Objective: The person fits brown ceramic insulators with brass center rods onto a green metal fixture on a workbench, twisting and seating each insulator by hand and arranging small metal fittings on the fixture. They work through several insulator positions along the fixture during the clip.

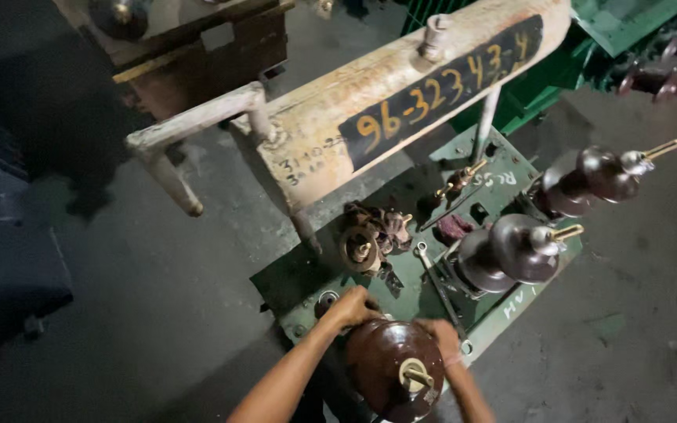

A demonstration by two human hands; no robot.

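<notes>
**Two hands at the base of a brown insulator**

The left hand (pixel 352 307) is curled, its fingers bent around the base of the nearest brown insulator (pixel 395 368), on the left side. The right hand (pixel 443 337) rests on the right side of this base; its grip is partly hidden, so I cannot tell how it closes. The insulator stands on the green metal cover (pixel 307 274), at its near edge. Two more brown insulators (pixel 511 251) stand further right. A spanner (pixel 436 282) lies on the cover between them.
</notes>
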